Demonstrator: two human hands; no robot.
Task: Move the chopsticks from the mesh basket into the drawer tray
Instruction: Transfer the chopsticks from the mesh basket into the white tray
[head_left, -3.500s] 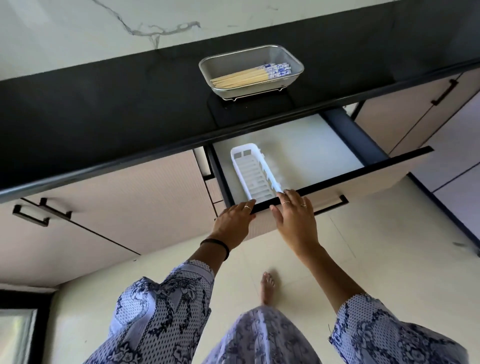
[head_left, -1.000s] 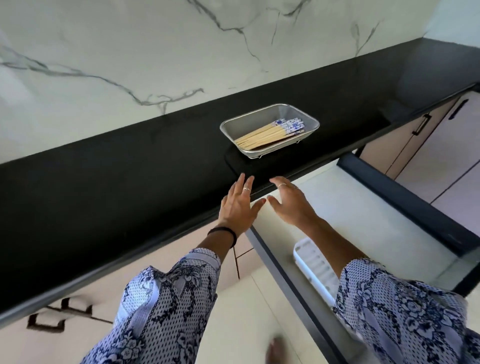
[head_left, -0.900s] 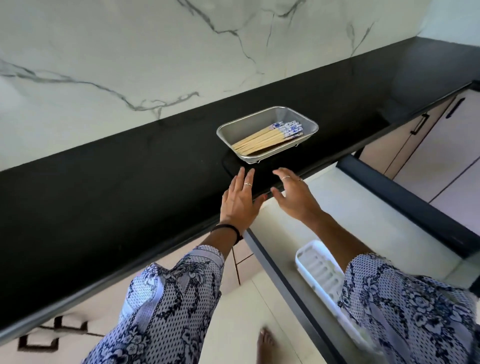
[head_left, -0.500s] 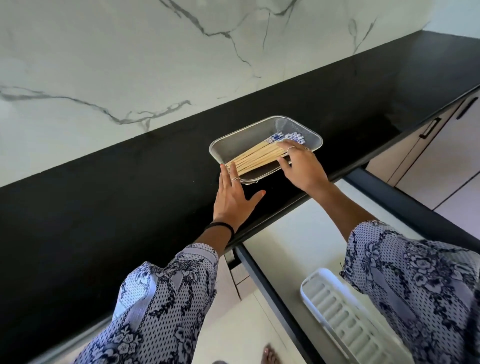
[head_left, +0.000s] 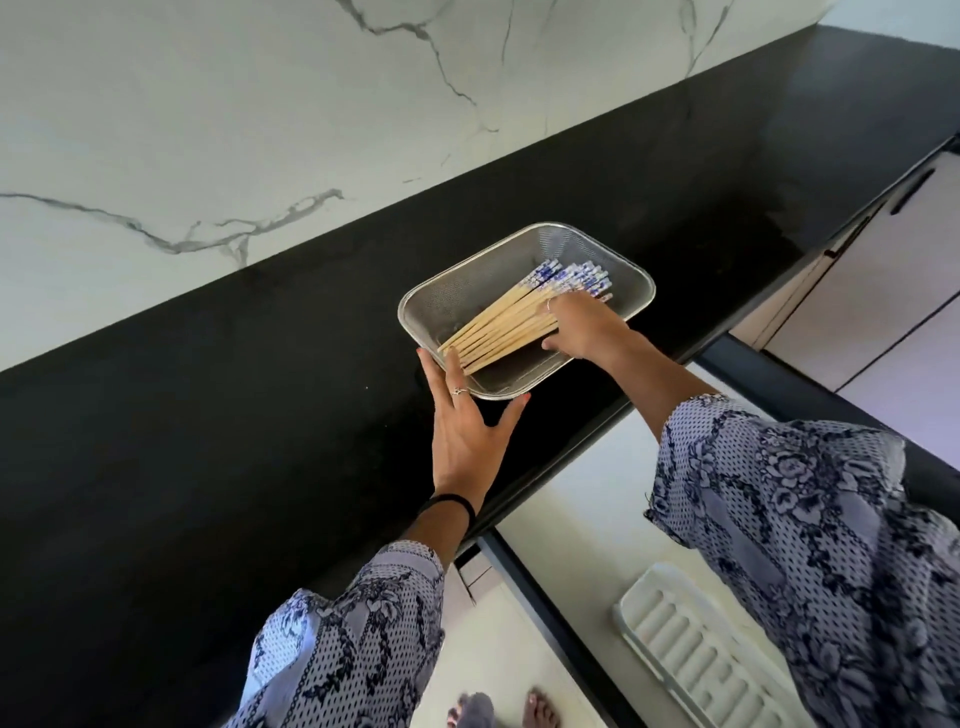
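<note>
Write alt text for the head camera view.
A right hand closes around chopsticks in a mesh basket on a black counter. The left hand steadies the basket's corner; an empty white tray waits in the open drawer below.

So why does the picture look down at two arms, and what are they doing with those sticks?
There is no machine here. A person wears a camera on the head, so you see their own arms from above. The black strip is a kitchen counter. On it stands a mesh basket with a bunch of chopsticks inside. The right hand has reached into the basket and its fingers curl round the bunch, which seems to rest in the basket for now. The left hand is spread open, touching the basket's near corner, probably to steady it. Below the counter a drawer is pulled out, with a white tray in it, where the chopsticks are meant to go.
</note>
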